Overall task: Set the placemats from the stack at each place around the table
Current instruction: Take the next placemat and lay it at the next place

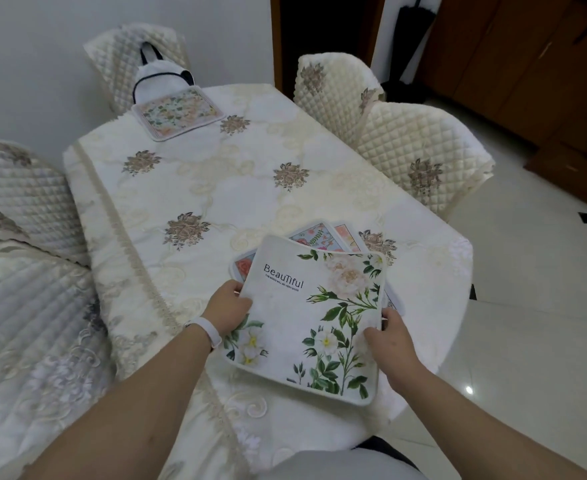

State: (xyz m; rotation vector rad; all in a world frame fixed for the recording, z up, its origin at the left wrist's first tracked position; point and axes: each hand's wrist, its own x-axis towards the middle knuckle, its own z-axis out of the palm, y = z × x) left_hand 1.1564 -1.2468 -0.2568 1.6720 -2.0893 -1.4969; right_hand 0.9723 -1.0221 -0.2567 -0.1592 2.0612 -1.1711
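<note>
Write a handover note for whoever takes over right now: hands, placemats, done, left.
Left hand: grips the left edge of the white flower-printed "Beautiful" placemat.
Right hand: grips its right edge.
The held mat is over the stack of floral placemats at the near end of the cream embroidered tablecloth.
Done: one pastel floral placemat lies at the far end.
Left: set the held mat, then the stack's mats at the other places.

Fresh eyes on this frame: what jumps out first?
The floral placemat printed "Beautiful", gripped by the left hand and right hand at the table's near edge, over the stack. Next, the laid placemat at the far end, with a white bag just behind it.
</note>
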